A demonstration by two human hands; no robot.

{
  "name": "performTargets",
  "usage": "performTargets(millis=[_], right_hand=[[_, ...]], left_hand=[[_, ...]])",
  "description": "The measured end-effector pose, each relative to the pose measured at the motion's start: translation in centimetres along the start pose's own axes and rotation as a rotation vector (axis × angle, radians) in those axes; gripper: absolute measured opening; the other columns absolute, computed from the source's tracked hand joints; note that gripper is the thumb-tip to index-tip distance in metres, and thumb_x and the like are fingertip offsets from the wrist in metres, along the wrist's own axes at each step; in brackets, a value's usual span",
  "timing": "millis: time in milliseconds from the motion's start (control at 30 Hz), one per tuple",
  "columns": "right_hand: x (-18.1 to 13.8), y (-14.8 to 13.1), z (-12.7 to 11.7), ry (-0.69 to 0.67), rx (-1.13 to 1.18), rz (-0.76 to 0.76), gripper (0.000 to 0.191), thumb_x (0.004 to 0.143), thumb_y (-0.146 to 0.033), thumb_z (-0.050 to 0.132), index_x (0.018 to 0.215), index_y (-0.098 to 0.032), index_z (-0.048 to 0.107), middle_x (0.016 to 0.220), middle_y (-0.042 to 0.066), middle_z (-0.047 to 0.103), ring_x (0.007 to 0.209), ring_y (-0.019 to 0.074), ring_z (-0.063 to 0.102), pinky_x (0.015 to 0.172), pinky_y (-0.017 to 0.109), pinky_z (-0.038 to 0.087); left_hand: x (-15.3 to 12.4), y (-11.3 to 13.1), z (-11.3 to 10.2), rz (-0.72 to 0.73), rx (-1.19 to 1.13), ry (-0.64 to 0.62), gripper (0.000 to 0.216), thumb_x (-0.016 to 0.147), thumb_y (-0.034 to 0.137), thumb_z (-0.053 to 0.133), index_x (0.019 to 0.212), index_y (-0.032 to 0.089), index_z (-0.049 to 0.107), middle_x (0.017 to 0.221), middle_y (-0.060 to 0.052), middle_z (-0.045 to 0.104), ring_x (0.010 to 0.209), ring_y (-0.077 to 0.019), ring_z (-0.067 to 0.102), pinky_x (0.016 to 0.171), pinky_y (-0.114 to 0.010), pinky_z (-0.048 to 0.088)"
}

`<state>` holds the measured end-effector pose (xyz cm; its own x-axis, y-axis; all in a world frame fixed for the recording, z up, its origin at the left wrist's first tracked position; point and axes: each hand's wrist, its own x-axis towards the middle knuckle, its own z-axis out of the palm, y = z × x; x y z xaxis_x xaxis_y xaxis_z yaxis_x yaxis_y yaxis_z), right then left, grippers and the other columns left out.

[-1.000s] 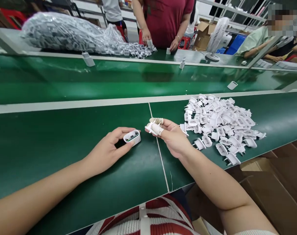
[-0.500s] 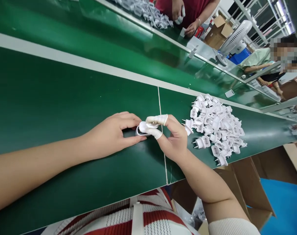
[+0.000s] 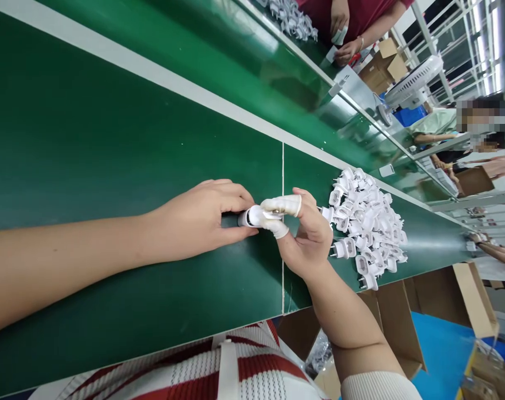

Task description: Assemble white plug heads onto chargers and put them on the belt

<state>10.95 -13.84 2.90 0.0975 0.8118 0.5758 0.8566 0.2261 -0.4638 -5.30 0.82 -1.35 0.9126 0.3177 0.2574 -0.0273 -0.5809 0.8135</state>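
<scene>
My left hand (image 3: 213, 214) rests on the green table, its thumb and fingers closed around a white plastic charger housing (image 3: 244, 218). My right hand (image 3: 308, 236) has white finger cots on thumb and forefinger, and these pinch a white plug head (image 3: 257, 215) by its pin end. The plug head meets the open end of the housing; how deep it sits I cannot tell. To the right of my right hand lies a heap of white two-pin plug heads (image 3: 371, 222), with a few loose ones at its near side.
Beyond a white strip (image 3: 160, 80) runs a shiny green belt (image 3: 235, 72) with a small white part (image 3: 386, 170) on it. Across it a co-worker's hands (image 3: 347, 51) handle a white piece. Cardboard boxes (image 3: 396, 316) stand below the table's right edge.
The head view has turned slightly, shifting the scene. Between my hands, the plug head now lines up straighter with the housing, where it was more tilted before. Both hands keep their holds.
</scene>
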Motion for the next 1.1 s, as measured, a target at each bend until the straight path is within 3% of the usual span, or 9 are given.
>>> performTargets(millis=[167, 367, 567, 667, 767, 833, 933, 1000, 1100], right_hand=[[0.0, -0.2, -0.2, -0.072, -0.099, -0.018, 0.007, 0.099, -0.026, 0.071, 0.106, -0.028, 0.072, 0.096, 0.000, 0.080, 0.086, 0.0188, 0.075, 0.114, 0.047, 0.048], [0.2, 0.0, -0.4, -0.097, -0.284, -0.085, 0.008, 0.096, -0.024, 0.072, 0.098, -0.028, 0.065, 0.084, -0.004, 0.076, 0.075, 0.0179, 0.071, 0.118, 0.049, 0.044], [0.0, -0.4, -0.2, -0.075, -0.246, -0.022, 0.008, 0.095, -0.023, 0.073, 0.098, -0.028, 0.068, 0.087, -0.005, 0.078, 0.077, 0.0172, 0.073, 0.123, 0.051, 0.038], [-0.6, -0.4, 0.6, -0.028, -0.167, 0.071, 0.014, 0.096, -0.027, 0.073, 0.109, -0.030, 0.072, 0.096, -0.003, 0.081, 0.084, 0.0187, 0.075, 0.128, 0.057, 0.032], [-1.1, 0.4, 1.5, 0.029, 0.088, 0.217, 0.046, 0.096, -0.038, 0.075, 0.139, -0.032, 0.063, 0.117, 0.004, 0.080, 0.101, 0.0238, 0.076, 0.123, 0.058, 0.042], [-1.3, 1.1, 1.7, 0.050, 0.307, 0.294, 0.063, 0.096, -0.047, 0.074, 0.153, -0.032, 0.051, 0.137, 0.010, 0.073, 0.115, 0.0260, 0.073, 0.113, 0.053, 0.054], [-1.4, 2.0, 1.3, 0.058, 0.520, 0.304, 0.060, 0.101, -0.049, 0.068, 0.156, -0.037, 0.047, 0.150, 0.010, 0.062, 0.115, 0.0238, 0.072, 0.106, 0.048, 0.060], [-1.3, 2.1, 0.9, 0.021, 0.585, 0.269, 0.059, 0.101, -0.048, 0.069, 0.155, -0.039, 0.047, 0.149, 0.009, 0.062, 0.115, 0.0234, 0.071, 0.107, 0.049, 0.060], [-1.3, 1.7, 0.6, -0.057, 0.577, 0.217, 0.071, 0.093, -0.056, 0.077, 0.155, -0.037, 0.046, 0.147, 0.010, 0.061, 0.125, 0.0269, 0.067, 0.111, 0.051, 0.059]], left_hand=[[0.0, 0.1, -0.1, -0.024, -0.003, -0.007, 0.031, 0.095, 0.051, 0.064, 0.106, 0.028, 0.082, 0.113, 0.001, 0.078, 0.107, -0.0244, 0.068, 0.099, -0.039, 0.045], [0.2, 0.8, -0.2, -0.120, -0.019, -0.040, 0.038, 0.090, 0.054, 0.061, 0.103, 0.025, 0.083, 0.105, -0.003, 0.072, 0.101, -0.0254, 0.065, 0.088, -0.038, 0.045], [0.2, 1.0, 0.0, -0.154, -0.023, -0.030, 0.040, 0.090, 0.057, 0.061, 0.099, 0.024, 0.082, 0.106, -0.005, 0.071, 0.101, -0.0273, 0.064, 0.087, -0.038, 0.046], [0.2, 1.0, 0.0, -0.118, -0.029, -0.025, 0.039, 0.090, 0.055, 0.060, 0.098, 0.023, 0.081, 0.108, -0.006, 0.073, 0.105, -0.0280, 0.065, 0.092, -0.040, 0.046], [0.2, 1.4, -0.4, -0.143, -0.086, -0.011, 0.038, 0.087, 0.056, 0.064, 0.094, 0.023, 0.081, 0.103, -0.006, 0.075, 0.099, -0.0268, 0.066, 0.087, -0.037, 0.048], [0.3, 1.9, -0.9, -0.279, -0.204, 0.004, 0.043, 0.084, 0.063, 0.070, 0.092, 0.023, 0.081, 0.092, -0.005, 0.073, 0.085, -0.0237, 0.064, 0.074, -0.033, 0.048], [0.4, 2.7, -1.7, -0.513, -0.550, -0.001, 0.051, 0.081, 0.072, 0.075, 0.088, 0.021, 0.081, 0.074, -0.003, 0.068, 0.068, -0.0181, 0.058, 0.065, -0.029, 0.046], [0.3, 3.1, -2.2, -0.571, -0.793, -0.059, 0.056, 0.081, 0.075, 0.076, 0.084, 0.019, 0.081, 0.068, -0.003, 0.065, 0.063, -0.0152, 0.054, 0.064, -0.027, 0.048], [0.2, 3.2, -2.3, -0.579, -1.002, -0.169, 0.060, 0.082, 0.077, 0.076, 0.084, 0.017, 0.082, 0.073, -0.006, 0.069, 0.058, -0.0116, 0.049, 0.059, -0.025, 0.049]])
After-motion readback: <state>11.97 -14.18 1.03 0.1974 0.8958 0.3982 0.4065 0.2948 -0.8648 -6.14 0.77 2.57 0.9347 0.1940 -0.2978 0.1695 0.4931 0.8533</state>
